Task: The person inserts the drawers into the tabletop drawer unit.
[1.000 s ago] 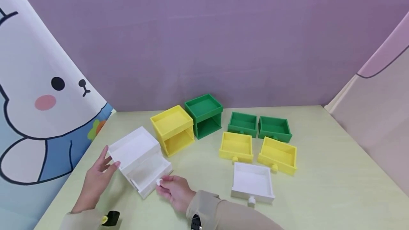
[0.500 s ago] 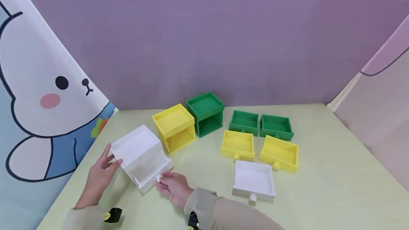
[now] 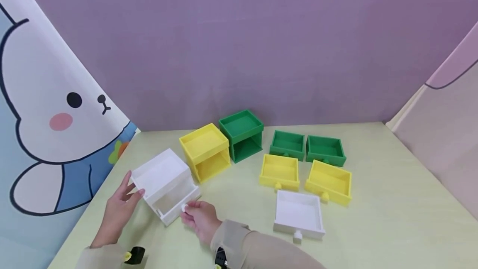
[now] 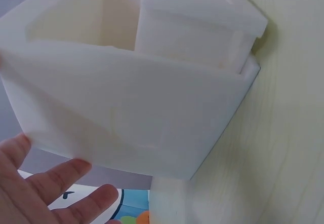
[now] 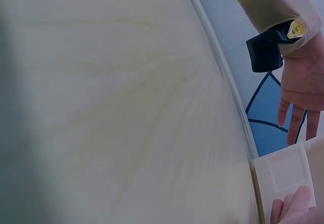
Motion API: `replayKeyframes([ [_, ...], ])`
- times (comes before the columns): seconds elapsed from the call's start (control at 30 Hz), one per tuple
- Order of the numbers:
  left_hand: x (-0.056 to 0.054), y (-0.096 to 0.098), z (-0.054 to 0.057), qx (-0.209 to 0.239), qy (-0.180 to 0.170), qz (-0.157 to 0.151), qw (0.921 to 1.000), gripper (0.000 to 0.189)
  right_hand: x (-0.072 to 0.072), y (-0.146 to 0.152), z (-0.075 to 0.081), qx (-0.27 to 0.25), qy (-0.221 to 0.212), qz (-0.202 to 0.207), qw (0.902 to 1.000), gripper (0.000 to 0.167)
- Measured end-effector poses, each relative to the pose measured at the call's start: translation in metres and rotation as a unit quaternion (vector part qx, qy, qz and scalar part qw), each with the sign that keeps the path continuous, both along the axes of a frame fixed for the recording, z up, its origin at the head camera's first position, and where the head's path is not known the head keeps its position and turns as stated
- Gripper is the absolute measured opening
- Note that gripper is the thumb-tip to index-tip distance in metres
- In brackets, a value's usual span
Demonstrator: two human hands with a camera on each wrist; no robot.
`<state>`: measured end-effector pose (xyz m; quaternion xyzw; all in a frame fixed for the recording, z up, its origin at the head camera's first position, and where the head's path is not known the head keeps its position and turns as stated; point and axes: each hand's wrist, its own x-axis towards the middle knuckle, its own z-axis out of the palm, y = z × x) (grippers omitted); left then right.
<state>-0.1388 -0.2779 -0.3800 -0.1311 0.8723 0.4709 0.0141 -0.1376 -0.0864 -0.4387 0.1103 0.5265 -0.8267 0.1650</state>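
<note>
A white cabinet shell (image 3: pixel 160 171) stands at the left of the table, its upper opening bare. My left hand (image 3: pixel 118 211) holds its left side, thumb at the front edge and fingertips at the rear edge. A white drawer (image 3: pixel 179 207) sits partway inside the lower opening; the left wrist view shows that drawer (image 4: pixel 197 36) jutting past the cabinet's side wall (image 4: pixel 121 102). Between thumb and fingers, my right hand (image 3: pixel 203 221) pinches the drawer's round knob (image 3: pixel 184 207).
Yellow (image 3: pixel 204 142) and green (image 3: pixel 242 125) cabinet shells stand behind, openings bare. To the right lie green drawers (image 3: pixel 286 143) (image 3: pixel 326 149), yellow drawers (image 3: pixel 279 170) (image 3: pixel 329 181) and a second white drawer (image 3: pixel 299 211). A purple backdrop (image 3: pixel 239 53) rises behind the table.
The white drawer has slid deeper into the cabinet, with my right hand moving along toward it. My left hand keeps its place on the cabinet's side. The head view has shifted slightly.
</note>
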Motion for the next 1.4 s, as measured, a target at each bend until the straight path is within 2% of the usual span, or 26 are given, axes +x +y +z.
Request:
replayKeyframes([
  [0.13,-0.001,0.001,0.000,-0.006,0.007,-0.001,1.0000,0.074,-0.001,-0.001,0.002,0.003,0.004,0.000,1.0000,0.010],
  [0.53,0.001,-0.002,-0.001,0.004,-0.004,0.004,1.0000,0.074,-0.006,-0.007,0.001,0.011,-0.008,0.001,0.9999,0.012],
  [1.1,0.002,-0.001,-0.003,0.016,0.015,-0.006,0.9997,0.074,-0.014,-0.012,0.001,0.014,-0.004,-0.001,0.9999,0.009],
  [1.27,0.001,-0.001,-0.004,0.018,0.011,-0.006,0.9998,0.074,-0.015,-0.004,0.001,0.015,-0.004,0.017,0.9997,0.013],
  [1.4,0.001,-0.001,-0.002,0.005,0.007,-0.008,0.9999,0.074,-0.012,0.016,0.008,0.031,0.009,0.052,0.9981,0.014],
])
